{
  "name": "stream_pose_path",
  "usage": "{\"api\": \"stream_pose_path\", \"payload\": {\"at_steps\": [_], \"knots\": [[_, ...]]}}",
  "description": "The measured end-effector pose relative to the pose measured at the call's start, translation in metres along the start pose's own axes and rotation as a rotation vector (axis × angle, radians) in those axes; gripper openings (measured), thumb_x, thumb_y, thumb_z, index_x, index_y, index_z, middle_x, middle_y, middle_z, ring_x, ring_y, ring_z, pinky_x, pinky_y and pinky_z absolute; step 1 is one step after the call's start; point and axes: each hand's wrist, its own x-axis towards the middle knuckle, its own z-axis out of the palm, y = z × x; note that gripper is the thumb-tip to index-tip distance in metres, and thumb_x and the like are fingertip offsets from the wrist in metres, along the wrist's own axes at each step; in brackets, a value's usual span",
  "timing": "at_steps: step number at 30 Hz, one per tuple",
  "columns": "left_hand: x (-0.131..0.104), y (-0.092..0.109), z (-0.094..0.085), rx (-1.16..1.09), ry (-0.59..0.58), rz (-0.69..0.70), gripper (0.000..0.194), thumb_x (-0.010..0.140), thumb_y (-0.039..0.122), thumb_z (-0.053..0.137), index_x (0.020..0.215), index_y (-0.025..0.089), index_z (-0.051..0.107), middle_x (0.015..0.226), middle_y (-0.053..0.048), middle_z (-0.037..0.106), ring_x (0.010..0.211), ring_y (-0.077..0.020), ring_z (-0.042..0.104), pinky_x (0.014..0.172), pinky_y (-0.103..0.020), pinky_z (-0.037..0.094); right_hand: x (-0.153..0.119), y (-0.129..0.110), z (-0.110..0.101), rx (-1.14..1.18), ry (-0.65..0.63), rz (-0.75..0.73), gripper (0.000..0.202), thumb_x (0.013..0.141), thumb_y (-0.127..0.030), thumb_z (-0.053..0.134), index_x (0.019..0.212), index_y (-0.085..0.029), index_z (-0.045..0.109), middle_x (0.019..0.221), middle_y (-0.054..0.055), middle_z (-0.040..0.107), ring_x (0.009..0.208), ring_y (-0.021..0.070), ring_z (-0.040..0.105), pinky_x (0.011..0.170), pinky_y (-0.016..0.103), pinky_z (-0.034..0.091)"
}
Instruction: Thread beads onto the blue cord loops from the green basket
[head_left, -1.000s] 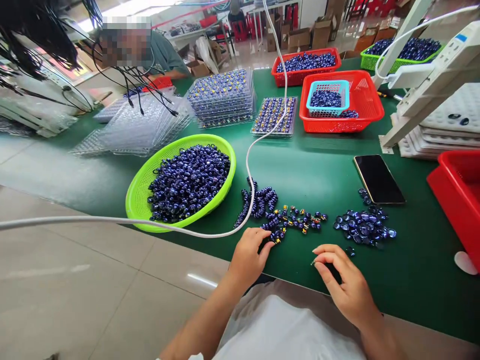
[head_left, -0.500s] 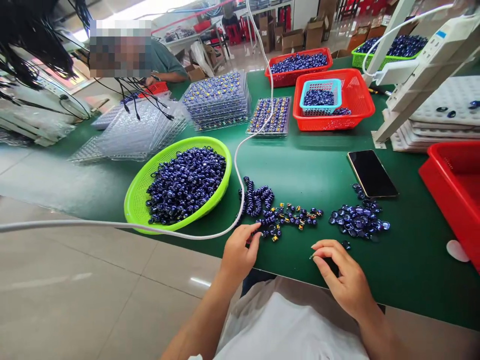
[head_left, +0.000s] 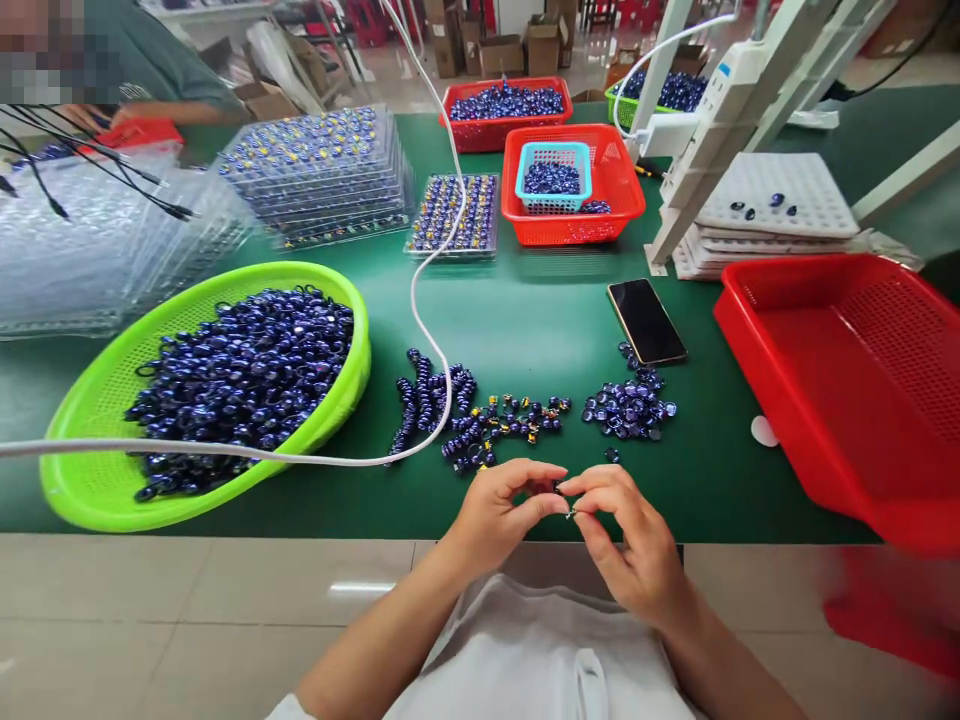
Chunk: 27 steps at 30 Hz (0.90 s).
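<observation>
My left hand (head_left: 499, 510) pinches a small dark blue piece (head_left: 556, 487) between thumb and fingers near the table's front edge. Touching or almost touching it, my right hand (head_left: 630, 535) holds a tiny metallic piece (head_left: 570, 513) at its fingertips. Just beyond my hands lie dark blue ring-like pieces, some stacked in rows (head_left: 426, 395), others with gold-coloured parts (head_left: 517, 418). Farther right is a pile of loose, shiny dark blue pieces (head_left: 630, 408), with a single one (head_left: 613, 455) nearer my right hand. Fingers partly hide what I hold.
A green basket (head_left: 352, 370) of blue pieces stands left, crossed by a white cable (head_left: 420, 310). Beyond are filled clear trays (head_left: 322, 190), a red basket (head_left: 630, 200) and a phone (head_left: 646, 320). A large red basket (head_left: 757, 380) is at right. Someone's arm (head_left: 172, 112) shows back left.
My left hand has left the blue rings and come beside my right hand, now with a small dark piece in its fingers. The view has swung to the right.
</observation>
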Motion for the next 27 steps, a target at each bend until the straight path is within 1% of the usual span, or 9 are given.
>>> {"api": "stream_pose_path", "payload": {"at_steps": [4, 6, 8, 10, 13, 16, 19, 23, 27], "knots": [[0.005, 0.005, 0.001, -0.206, -0.135, -0.143, 0.025, 0.076, 0.026, 0.078, 0.099, 0.017, 0.076, 0.085, -0.004, 0.075, 0.07, -0.0122, 0.065, 0.069, -0.025, 0.055, -0.001, 0.004, -0.006, -0.018, 0.002, -0.02, 0.025, 0.089, -0.003, 0.053, 0.103, -0.023, 0.052, 0.109, 0.007, 0.065, 0.105, 0.0225, 0.058, 0.091, 0.043, 0.048], [0.008, 0.007, 0.001, -0.245, -0.169, -0.179, 0.022, 0.077, 0.026, 0.078, 0.096, 0.015, 0.075, 0.085, -0.004, 0.074, 0.068, -0.0108, 0.064, 0.068, -0.024, 0.055, 0.0, 0.005, -0.007, -0.008, -0.013, -0.015, 0.026, 0.088, -0.003, 0.053, 0.103, -0.024, 0.053, 0.109, 0.007, 0.065, 0.104, 0.0225, 0.059, 0.091, 0.043, 0.048], [0.009, 0.007, 0.001, -0.261, -0.177, -0.189, 0.019, 0.078, 0.025, 0.078, 0.093, 0.014, 0.074, 0.083, -0.003, 0.072, 0.069, -0.0105, 0.063, 0.069, -0.024, 0.054, 0.0, 0.006, -0.008, 0.008, -0.029, 0.0, 0.025, 0.088, -0.003, 0.053, 0.102, -0.024, 0.053, 0.109, 0.007, 0.065, 0.104, 0.0223, 0.059, 0.091, 0.042, 0.049], [0.009, 0.007, 0.002, -0.265, -0.179, -0.188, 0.019, 0.078, 0.024, 0.077, 0.094, 0.014, 0.073, 0.083, -0.003, 0.072, 0.071, -0.0106, 0.063, 0.069, -0.023, 0.053, 0.0, 0.007, -0.008, 0.019, -0.036, 0.011, 0.025, 0.088, -0.003, 0.053, 0.102, -0.024, 0.053, 0.11, 0.007, 0.065, 0.103, 0.0223, 0.059, 0.091, 0.042, 0.049], [0.009, 0.006, 0.002, -0.237, -0.223, -0.183, 0.023, 0.081, 0.022, 0.074, 0.103, 0.015, 0.072, 0.094, -0.005, 0.073, 0.081, -0.0133, 0.065, 0.076, -0.025, 0.053, 0.0, 0.01, -0.008, 0.028, -0.05, 0.0, 0.025, 0.088, -0.003, 0.053, 0.102, -0.024, 0.053, 0.109, 0.007, 0.065, 0.103, 0.0223, 0.059, 0.091, 0.042, 0.049], [0.01, 0.008, 0.0, -0.106, -0.259, -0.143, 0.025, 0.085, 0.024, 0.07, 0.108, 0.015, 0.072, 0.102, -0.009, 0.073, 0.09, -0.0177, 0.066, 0.082, -0.03, 0.053, 0.001, 0.011, -0.009, 0.037, -0.075, -0.011, 0.025, 0.088, -0.004, 0.053, 0.102, -0.023, 0.053, 0.109, 0.006, 0.064, 0.103, 0.0218, 0.058, 0.091, 0.042, 0.049], [0.012, 0.011, -0.002, 0.116, -0.216, -0.046, 0.021, 0.085, 0.024, 0.068, 0.103, 0.015, 0.074, 0.098, -0.009, 0.073, 0.084, -0.018, 0.066, 0.076, -0.03, 0.053, 0.001, 0.011, -0.011, 0.028, -0.05, 0.026, 0.022, 0.089, -0.005, 0.052, 0.1, -0.023, 0.053, 0.111, 0.006, 0.064, 0.104, 0.0217, 0.058, 0.094, 0.043, 0.046], [0.012, 0.009, 0.002, 0.317, -0.064, 0.042, 0.019, 0.08, 0.024, 0.072, 0.097, 0.016, 0.07, 0.081, -0.004, 0.072, 0.072, -0.0149, 0.065, 0.069, -0.026, 0.052, 0.0, 0.008, -0.009, 0.011, 0.059, 0.115, 0.019, 0.091, -0.006, 0.051, 0.099, -0.023, 0.053, 0.109, 0.006, 0.064, 0.104, 0.0216, 0.059, 0.097, 0.045, 0.044], [0.012, 0.002, 0.01, 0.436, 0.039, 0.114, 0.014, 0.079, 0.02, 0.071, 0.092, 0.017, 0.066, 0.076, -0.002, 0.07, 0.069, -0.014, 0.066, 0.061, -0.023, 0.05, 0.002, 0.001, -0.001, -0.049, 0.057, 0.071, 0.021, 0.089, -0.005, 0.052, 0.1, -0.023, 0.052, 0.108, 0.007, 0.065, 0.105, 0.0226, 0.059, 0.096, 0.045, 0.045]]}}
